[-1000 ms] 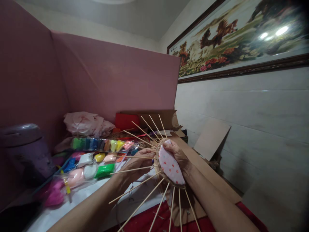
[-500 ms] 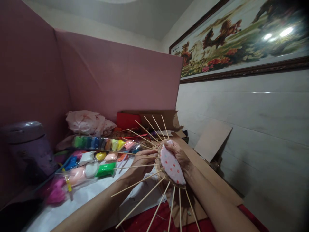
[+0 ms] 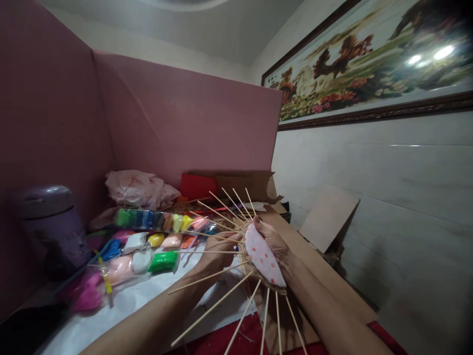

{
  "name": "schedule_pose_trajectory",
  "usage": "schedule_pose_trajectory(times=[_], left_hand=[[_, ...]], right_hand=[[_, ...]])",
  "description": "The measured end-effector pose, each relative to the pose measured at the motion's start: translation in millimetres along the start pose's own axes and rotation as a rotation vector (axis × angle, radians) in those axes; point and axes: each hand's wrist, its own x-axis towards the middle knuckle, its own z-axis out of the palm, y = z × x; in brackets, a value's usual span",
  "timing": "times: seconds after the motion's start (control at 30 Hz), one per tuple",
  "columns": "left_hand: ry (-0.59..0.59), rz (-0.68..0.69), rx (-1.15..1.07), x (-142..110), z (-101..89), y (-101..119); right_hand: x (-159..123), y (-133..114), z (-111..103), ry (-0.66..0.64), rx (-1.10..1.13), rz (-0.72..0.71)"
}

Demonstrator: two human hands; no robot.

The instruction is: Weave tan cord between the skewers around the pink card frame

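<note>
My right hand [image 3: 276,241] grips a half-round base [image 3: 261,257] covered in white fabric with red dots, its thumb pressed on the upper face. Brown twine [image 3: 244,252] runs along the curved rim. From that rim, thin wooden sticks [image 3: 211,308] fan out to the left, up and down. At the rim's left side is my left hand [image 3: 220,249], its fingers drawn together among the sticks. Whatever those fingertips pinch is too small and partly hidden to make out.
Bagged coloured clay packs [image 3: 162,261] lie on a white sheet [image 3: 129,313] at left. Behind them are a crumpled pink cloth [image 3: 142,190] and a red piece [image 3: 199,186]. A lilac flask [image 3: 53,231] stands far left; cardboard [image 3: 325,271] lies right, near the tiled wall.
The half-round base with its sticks has tilted slightly and sits a little lower in view. My left hand stays by the rim with a small finger shift. The camera view has shifted slightly.
</note>
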Motion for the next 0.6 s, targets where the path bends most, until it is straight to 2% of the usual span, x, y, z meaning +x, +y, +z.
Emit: schedule_pose_trajectory(times=[0.1,0.23,0.4,0.6], left_hand=[[-0.016,0.026,-0.062,0,2.4,4],[-0.094,0.006,-0.020,-4,5.1,13],[-0.081,0.031,0.015,-3,-2.3,10],[-0.101,0.091,0.222,0,-17.2,7]], right_hand=[[-5,6,-2,0.083,0.067,0.117],[-9,7,-2,0.139,0.084,0.189],[-8,5,-2,0.056,0.118,0.188],[-8,5,-8,0.024,0.148,0.171]])
